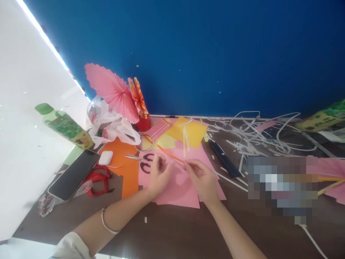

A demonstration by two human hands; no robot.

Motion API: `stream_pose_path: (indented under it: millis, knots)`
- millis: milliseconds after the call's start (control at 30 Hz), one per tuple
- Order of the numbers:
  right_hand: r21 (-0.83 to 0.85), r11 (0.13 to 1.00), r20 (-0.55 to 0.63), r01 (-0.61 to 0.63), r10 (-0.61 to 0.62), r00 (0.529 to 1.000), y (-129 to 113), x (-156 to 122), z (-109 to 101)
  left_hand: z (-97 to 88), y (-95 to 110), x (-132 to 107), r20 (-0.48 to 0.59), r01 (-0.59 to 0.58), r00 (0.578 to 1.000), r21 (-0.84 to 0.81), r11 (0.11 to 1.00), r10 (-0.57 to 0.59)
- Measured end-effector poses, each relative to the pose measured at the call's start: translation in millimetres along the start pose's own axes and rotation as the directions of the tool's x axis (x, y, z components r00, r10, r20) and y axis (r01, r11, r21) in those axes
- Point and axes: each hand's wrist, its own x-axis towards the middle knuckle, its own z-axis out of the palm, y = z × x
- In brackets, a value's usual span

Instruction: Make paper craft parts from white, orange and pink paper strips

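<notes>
My right hand (203,180) pinches one end of a narrow orange paper strip (171,154) between thumb and fingertips. The strip slants away to the upper left, over pink paper. My left hand (159,176) is just left of it, fingers loosely curled and thumb apart, with nothing visible in its grasp. Under both hands lie pink paper sheets (183,196). Scissors (138,158) with black handles rest beside my left hand, their blades pointing left. Beyond the strip are a yellow sheet (190,131) with pale narrow strips on it and pink pleated paper (159,129).
Left are a phone (74,174), white case (105,157), red cord (99,181), orange paper (129,180), green bottle (64,124) and plastic bag (115,129). A pink paper fan (113,90) stands behind. Right are a black cutter-like tool (223,158), tangled white strips (250,133) and a blurred patch.
</notes>
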Motion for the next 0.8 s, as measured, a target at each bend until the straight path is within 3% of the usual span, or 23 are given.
stream_pose_path:
  millis: [67,133,233,333,800]
  knots:
    - [-0.085,0.992,0.040,0.098,-0.095,0.995,-0.7,-0.1,-0.8,-1.8,-3.6,-0.5,-0.026,-0.204,0.976,0.236,0.950,0.216]
    - [-0.162,0.969,0.076,0.187,-0.176,0.981,-1.6,-0.7,-1.4,-2.9,-7.0,0.6,0.076,-0.369,0.925,0.410,0.834,0.372]
    - [-0.217,0.940,0.093,0.263,-0.248,0.964,-1.9,-1.4,-2.4,-3.4,-10.0,3.6,0.224,-0.495,0.866,0.497,0.713,0.446]
    - [-0.252,0.919,0.104,0.303,-0.286,0.953,-0.8,-1.5,-3.5,-3.4,-9.6,5.4,0.277,-0.527,0.849,0.506,0.683,0.450]
    - [-0.333,0.845,0.233,0.419,-0.357,0.905,6.2,-2.5,-3.5,-3.2,-5.0,4.6,0.301,-0.493,0.869,0.470,0.732,0.392]
